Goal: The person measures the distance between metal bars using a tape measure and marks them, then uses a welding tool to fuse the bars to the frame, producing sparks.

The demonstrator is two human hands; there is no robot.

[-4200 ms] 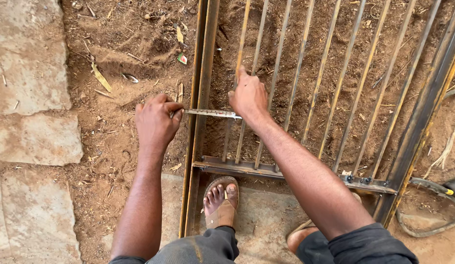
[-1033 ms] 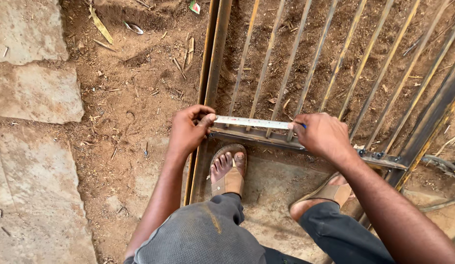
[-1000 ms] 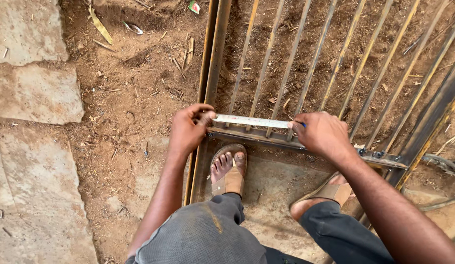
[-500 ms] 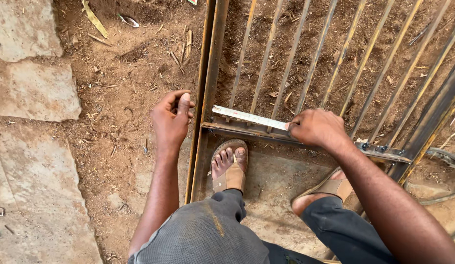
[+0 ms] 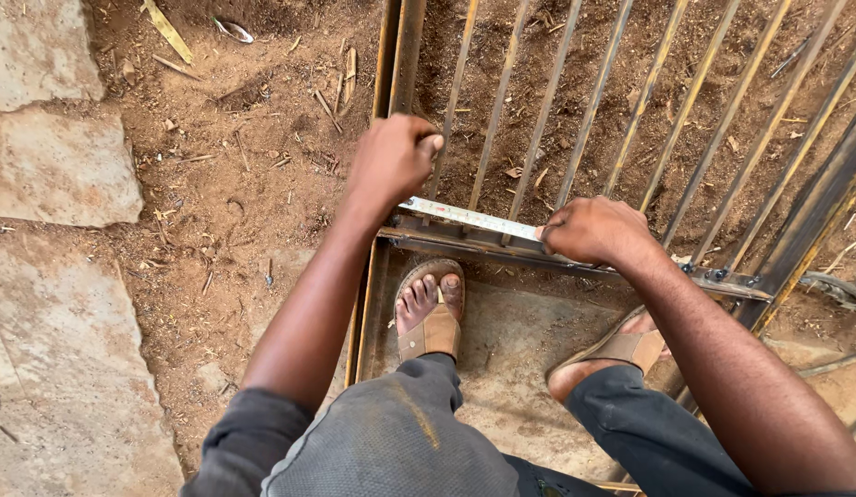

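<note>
Step in hand, as judged: a measurement is being taken across the vertical bars of the rusty brown welded steel gate frame [image 5: 405, 55], which lies flat on the reddish dirt ground [image 5: 253, 175]. The white flat steel measuring rule [image 5: 469, 218] is laid just above the frame's lower cross rail [image 5: 474, 247], running from the left upright toward the right, slightly tilted downward to the right

Left hand [image 5: 391, 161]: closed into a loose fist at the left upright, thumb raised above the fingers. The left end of the rule lies just under the heel of this hand; whether it is actually pinched there cannot be told

Right hand [image 5: 593, 230]: curled closed over the right end of the rule, fingertips pressed down where the rule meets a bar. The rule's end is hidden beneath the fingers

Feet in tan leather sandals [image 5: 432, 331] are planted on the concrete patch [image 5: 511, 340] inside the frame's lower panel. Grey flat paving stones [image 5: 55, 166] lie along the left edge of the ground

Next move, as judged: the rule would need to be held square to the bars and steady at both ends for a reading or mark to be made at the right fingertips
</note>
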